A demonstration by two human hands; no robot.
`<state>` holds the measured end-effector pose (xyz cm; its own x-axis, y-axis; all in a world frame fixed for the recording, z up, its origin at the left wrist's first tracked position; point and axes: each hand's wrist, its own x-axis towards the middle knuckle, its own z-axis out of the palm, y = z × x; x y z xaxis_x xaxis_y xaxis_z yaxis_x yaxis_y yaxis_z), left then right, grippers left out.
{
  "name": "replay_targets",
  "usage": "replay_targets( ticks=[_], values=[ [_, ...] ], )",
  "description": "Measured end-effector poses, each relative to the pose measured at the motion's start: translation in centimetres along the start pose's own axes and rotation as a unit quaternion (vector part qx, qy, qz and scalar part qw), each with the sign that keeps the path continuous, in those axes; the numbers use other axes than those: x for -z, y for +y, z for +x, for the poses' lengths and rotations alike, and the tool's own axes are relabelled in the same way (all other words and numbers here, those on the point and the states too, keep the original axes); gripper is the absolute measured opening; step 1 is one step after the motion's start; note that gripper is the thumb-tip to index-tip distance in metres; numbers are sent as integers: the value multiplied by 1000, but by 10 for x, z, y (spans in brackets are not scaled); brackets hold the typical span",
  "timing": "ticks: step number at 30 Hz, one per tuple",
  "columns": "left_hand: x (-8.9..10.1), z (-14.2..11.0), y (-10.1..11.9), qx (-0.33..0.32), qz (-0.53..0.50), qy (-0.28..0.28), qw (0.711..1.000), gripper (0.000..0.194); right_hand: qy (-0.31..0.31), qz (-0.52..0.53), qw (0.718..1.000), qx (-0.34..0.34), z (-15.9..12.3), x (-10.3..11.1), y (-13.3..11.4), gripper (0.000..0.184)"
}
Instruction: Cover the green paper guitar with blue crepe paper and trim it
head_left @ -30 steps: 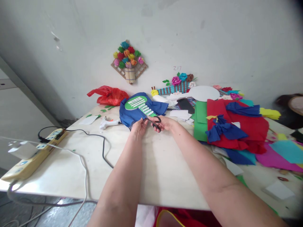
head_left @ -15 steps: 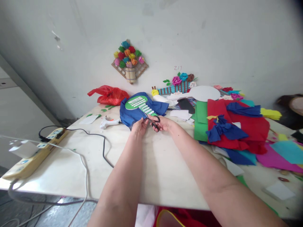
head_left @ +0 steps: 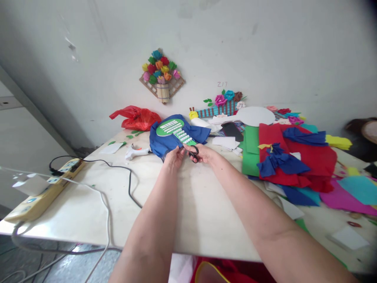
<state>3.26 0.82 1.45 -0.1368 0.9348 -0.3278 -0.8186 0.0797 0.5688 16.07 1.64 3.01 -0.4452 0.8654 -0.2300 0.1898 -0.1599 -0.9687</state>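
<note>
A pair of black-handled scissors [head_left: 193, 154] is in my right hand [head_left: 203, 152], its fingers closed through the handle loops. The blades point forward and left, toward the edge of a blue crepe paper sheet [head_left: 160, 146]. My left hand [head_left: 174, 156] is closed in a pinch on the near edge of that sheet, just left of the scissors. On the blue paper lies a green paddle-shaped piece [head_left: 161, 131] with rows of white strips; its narrow end reaches toward my hands. The blade tips are too small to make out.
A white glue gun [head_left: 137, 152] lies left of the blue paper, its black cord [head_left: 129, 177] running across the table. A power strip [head_left: 44, 192] sits at the left edge. Stacked red paper [head_left: 315, 157] and green paper [head_left: 249, 159] are on the right, a red plastic bag [head_left: 141, 118] behind.
The scissor handles have come closer together in my right hand. My left hand and the blue paper stay nearly where they were.
</note>
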Motion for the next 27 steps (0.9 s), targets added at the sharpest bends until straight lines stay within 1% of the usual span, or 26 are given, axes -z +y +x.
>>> replay_targets(
  ticks=[2,5,8,11,14,19,21,23,27],
  values=[
    [-1,-2,0,-1,-3,7,1000,17,3,0,1000,6,-1,-1,0,49],
    [-2,-3,0,-4,-8,-1,1000,17,-4,1,1000,13,-1,0,-1,49],
    [0,0,-1,-4,-3,-8,1000,17,-8,0,1000,-2,0,2,-2,52],
    [4,6,-1,-7,7,-2,1000,15,-8,-5,1000,-23,-1,4,-5,54],
    [7,11,-2,-6,7,-9,1000,15,-14,-5,1000,-21,-3,4,-10,53],
    [8,13,-3,1,-5,-24,1000,15,-58,-13,998,-24,-6,5,-14,53],
    [8,12,-4,5,-13,-24,1000,15,-51,-27,998,-29,-6,5,-15,52],
    [8,12,-4,9,-18,-25,999,16,-29,-45,998,-24,-7,4,-16,51],
    [7,12,-4,7,-2,-15,1000,16,-13,-50,999,-15,-6,4,-19,49]
  ],
)
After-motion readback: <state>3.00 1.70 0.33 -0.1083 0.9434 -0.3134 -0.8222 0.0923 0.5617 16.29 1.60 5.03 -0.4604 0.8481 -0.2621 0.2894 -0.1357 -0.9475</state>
